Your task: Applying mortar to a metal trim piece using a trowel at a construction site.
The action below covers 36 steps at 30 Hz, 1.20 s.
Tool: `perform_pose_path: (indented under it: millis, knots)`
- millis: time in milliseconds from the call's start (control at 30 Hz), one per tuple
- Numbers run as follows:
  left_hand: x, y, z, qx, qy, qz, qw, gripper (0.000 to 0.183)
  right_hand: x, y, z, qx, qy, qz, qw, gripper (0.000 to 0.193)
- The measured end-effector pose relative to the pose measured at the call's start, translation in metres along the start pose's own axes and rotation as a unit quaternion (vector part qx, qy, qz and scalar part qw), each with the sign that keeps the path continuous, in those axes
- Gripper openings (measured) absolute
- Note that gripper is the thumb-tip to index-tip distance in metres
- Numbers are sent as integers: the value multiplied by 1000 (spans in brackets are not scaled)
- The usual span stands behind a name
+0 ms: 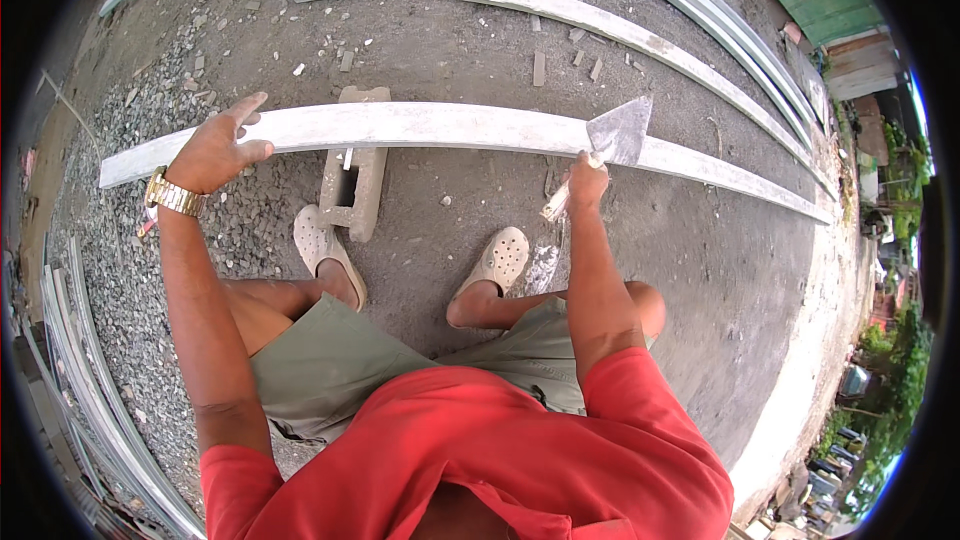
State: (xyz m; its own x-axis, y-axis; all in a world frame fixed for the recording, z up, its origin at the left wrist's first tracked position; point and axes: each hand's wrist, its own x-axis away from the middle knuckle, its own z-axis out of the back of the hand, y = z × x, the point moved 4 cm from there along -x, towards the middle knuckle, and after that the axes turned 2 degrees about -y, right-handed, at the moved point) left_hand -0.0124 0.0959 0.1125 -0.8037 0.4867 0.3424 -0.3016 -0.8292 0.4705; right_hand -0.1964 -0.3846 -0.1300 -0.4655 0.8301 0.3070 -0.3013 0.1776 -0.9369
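A long, straight bar with a patchy white coat (420, 124) lies crosswise in front of me, over a grey hollow concrete block (366, 190). Near its left end is my left hand (215, 148), fingers and thumb apart, a gold-coloured watch (176, 195) on the wrist. Whether that hand touches the bar I cannot tell. My right hand (588, 183) is closed around the handle of a pointed trowel (622, 130). The trowel's grey, smeared blade overlaps the right part of the bar in view.
Another white-coated bar (560, 22) lies beyond, with pale metal lengths (715, 20) farther out. More metal lengths (95, 380) are stacked at the left. Loose gravel (250, 195) and small chips cover the ground. My feet, in beige clogs (503, 258), flank the space below the bar.
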Motion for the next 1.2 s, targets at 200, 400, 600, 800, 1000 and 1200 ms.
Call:
perform_pose_path:
  millis: [200, 400, 600, 800, 1000, 1200]
  knots:
    - [-7, -6, 1, -41, 30, -24, 998, 72, 70, 24, -70, 176, 19, 124, 976, 35]
    - [-1, 23, -2, 32, 4, -43, 999, 71, 74, 17, -59, 226, -13, 233, 946, 26]
    - [5, -3, 1, 3, 2, 37, 999, 70, -5, 8, 6, 35, -2, 29, 999, 18]
    - [-14, 12, -3, 5, 19, -62, 998, 72, 74, 32, -59, 200, -16, 105, 974, 35]
    - [-8, 32, -8, 18, -5, -42, 999, 72, 0, 18, 6, 105, 22, 31, 994, 28]
    - [-17, 25, -7, -23, 10, -35, 999, 70, 13, 51, -30, 147, 46, 141, 978, 26]
